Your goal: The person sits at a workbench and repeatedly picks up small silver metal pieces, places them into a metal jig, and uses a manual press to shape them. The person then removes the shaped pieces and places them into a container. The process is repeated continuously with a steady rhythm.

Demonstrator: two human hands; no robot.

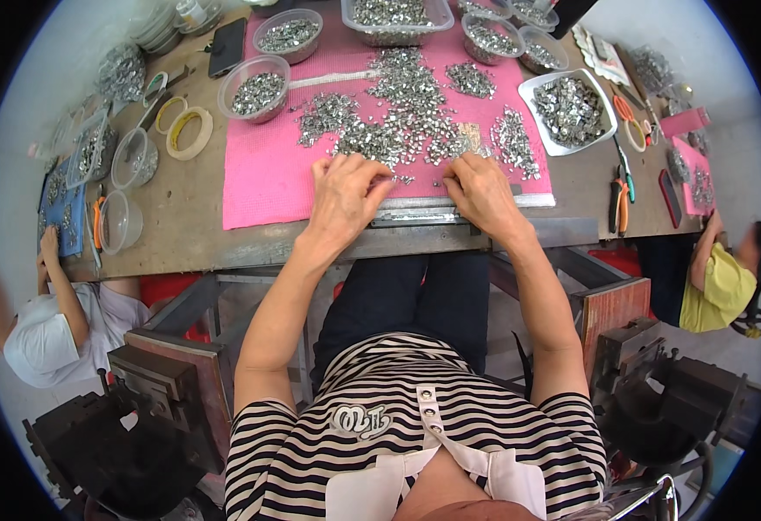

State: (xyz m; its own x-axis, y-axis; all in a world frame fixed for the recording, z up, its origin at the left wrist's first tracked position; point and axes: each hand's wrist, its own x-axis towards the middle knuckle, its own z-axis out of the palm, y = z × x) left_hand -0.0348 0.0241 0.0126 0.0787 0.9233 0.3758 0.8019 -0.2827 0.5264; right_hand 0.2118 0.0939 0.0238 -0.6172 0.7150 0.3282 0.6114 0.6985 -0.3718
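Note:
Heaps of small shiny metal pieces [406, 95] lie spread over a pink mat [254, 182] in front of me. My left hand [346, 193] rests at the near edge of the heap, its fingers curled and thumb drawn toward the fingertips. Opposite it, my right hand [482, 193] is bent the same way, thumb and fingers pinched together. What either pinch holds is too small to make out. A few loose pieces lie between the hands. Just below them, a narrow metal bar [415, 214] runs along the mat's near edge.
Clear tubs of metal pieces [259, 89] line the far side, and a white square bowl [569, 111] stands right. Tape rolls [189, 133] and a phone [227, 48] lie left; orange-handled pliers [618, 204] lie right. Co-workers sit at both sides, with machines [129, 434] below the bench.

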